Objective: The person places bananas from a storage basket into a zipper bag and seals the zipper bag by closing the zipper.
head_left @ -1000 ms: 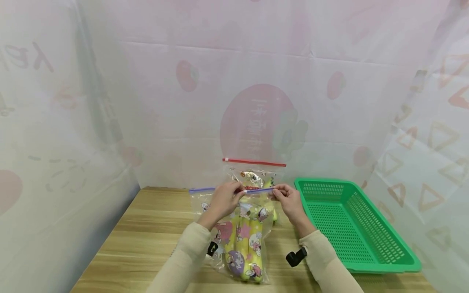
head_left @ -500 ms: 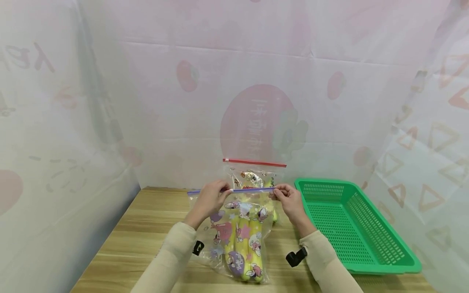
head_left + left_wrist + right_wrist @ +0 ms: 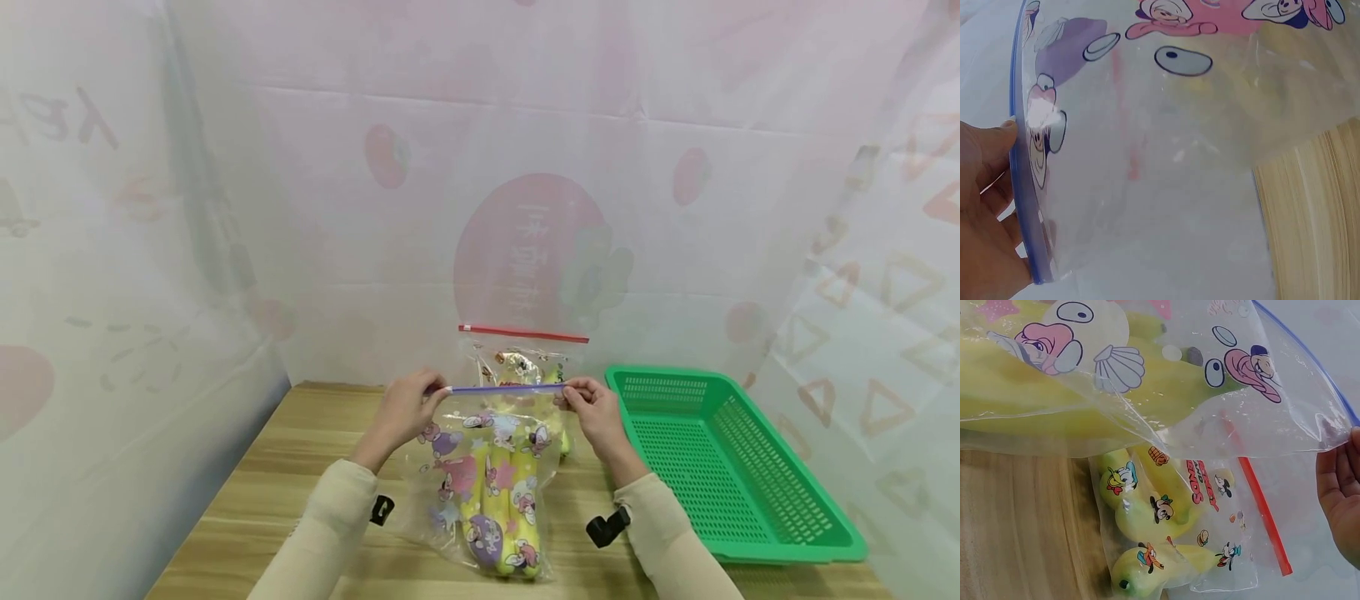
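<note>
A clear zip bag (image 3: 442, 500) with cartoon prints and a blue-purple zip strip stands over the table's middle in the head view. Inside lie bananas (image 3: 1166, 394), seen through the plastic. My left hand (image 3: 405, 408) pinches the strip near its left end, at a small white slider (image 3: 448, 390). The left wrist view has the fingers (image 3: 997, 140) behind the strip's edge; the slider is hidden there. With thumb and finger, my right hand (image 3: 597, 412) pinches the strip's right end. Behind stands a second zip bag (image 3: 517, 346) with a red strip, holding yellow fruit (image 3: 1154, 525).
A green plastic basket (image 3: 783, 475) stands on the right side of the wooden table (image 3: 262, 500). Printed cloth walls (image 3: 360, 225) rise close behind the table and at both sides. Both sleeves carry a black wrist mount (image 3: 607, 527).
My left hand and the white slider have moved left along the strip to near its left end. The right hand keeps its pinch in place.
</note>
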Available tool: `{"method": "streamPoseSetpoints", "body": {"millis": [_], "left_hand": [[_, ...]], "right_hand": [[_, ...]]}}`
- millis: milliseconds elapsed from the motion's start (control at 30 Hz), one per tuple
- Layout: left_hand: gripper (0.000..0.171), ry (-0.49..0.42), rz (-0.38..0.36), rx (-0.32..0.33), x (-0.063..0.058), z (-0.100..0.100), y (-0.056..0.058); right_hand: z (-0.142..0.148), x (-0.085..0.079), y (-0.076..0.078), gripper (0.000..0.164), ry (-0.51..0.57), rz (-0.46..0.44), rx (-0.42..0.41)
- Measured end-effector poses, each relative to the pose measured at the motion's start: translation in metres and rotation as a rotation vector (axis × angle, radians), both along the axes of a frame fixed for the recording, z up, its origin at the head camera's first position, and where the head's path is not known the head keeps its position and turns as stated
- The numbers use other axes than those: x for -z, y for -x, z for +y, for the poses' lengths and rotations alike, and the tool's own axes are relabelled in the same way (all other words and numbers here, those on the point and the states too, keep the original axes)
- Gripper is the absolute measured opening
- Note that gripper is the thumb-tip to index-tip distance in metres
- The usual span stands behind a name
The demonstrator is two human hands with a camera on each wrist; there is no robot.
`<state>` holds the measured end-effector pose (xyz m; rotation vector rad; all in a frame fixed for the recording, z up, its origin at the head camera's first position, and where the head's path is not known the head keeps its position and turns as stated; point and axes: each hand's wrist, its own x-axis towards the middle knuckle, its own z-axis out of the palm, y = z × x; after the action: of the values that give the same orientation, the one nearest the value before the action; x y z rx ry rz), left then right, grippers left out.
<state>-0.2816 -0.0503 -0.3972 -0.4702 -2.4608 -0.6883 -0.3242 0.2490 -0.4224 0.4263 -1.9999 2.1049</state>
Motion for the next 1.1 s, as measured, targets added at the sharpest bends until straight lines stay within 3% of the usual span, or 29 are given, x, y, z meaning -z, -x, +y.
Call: {"method": "streamPoseSetpoints", "body": {"millis": [567, 1100], "left_hand": [[0.005, 0.007, 0.032, -0.062, -0.001, -0.027, -0.003], [0.008, 0.021, -0.024, -0.150, -0.002, -0.061, 0.002]], "right_hand": [[0.002, -0.001, -0.002, 0.014, -0.025, -0.030, 0.049], [-0.014, 0.005, 0.004, 0.010, 0.016, -0.073, 0.069]]}}
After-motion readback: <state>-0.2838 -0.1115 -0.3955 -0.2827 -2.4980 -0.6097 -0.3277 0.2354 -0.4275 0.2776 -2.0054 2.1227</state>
